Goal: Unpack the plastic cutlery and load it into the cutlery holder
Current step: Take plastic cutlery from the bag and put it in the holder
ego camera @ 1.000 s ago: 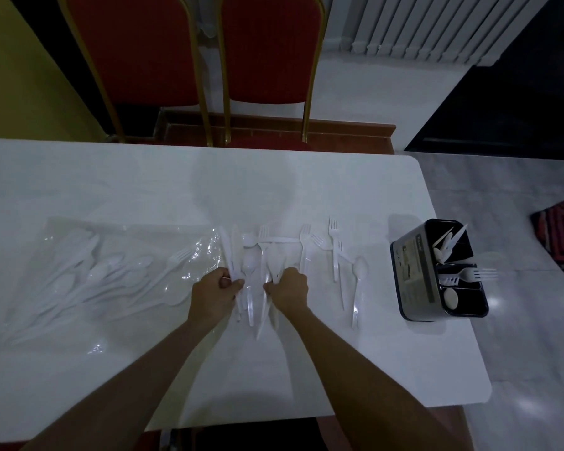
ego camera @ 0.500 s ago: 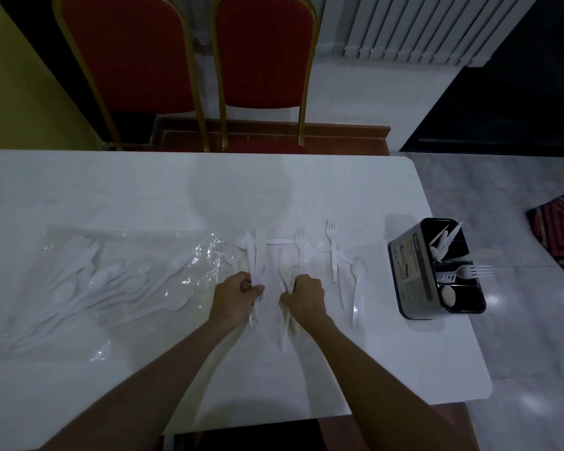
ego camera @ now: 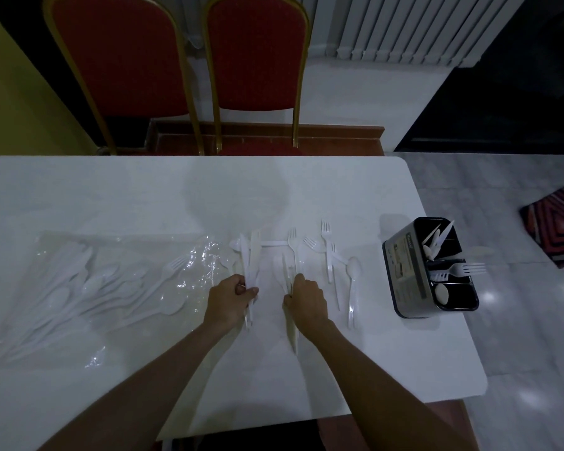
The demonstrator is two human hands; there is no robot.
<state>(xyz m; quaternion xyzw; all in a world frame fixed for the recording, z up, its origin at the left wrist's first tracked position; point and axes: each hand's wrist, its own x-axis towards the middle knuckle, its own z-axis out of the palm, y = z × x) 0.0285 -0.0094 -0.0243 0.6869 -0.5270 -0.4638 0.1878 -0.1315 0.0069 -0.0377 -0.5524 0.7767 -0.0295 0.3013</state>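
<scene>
Head view, left grip holds knives; right grip, perhaps spoons; holder nearby

I read the left forearm and right forearm entering from the bottom edge and converging toward mid-frame; wrists roughly straight, backs of the hands facing up; left hand: fingers curled, thumb pinching a bundle of knives near the handles; right hand: fingers curled round a few cutlery pieces; the two hands sit side by side, near each other but apart.
</scene>
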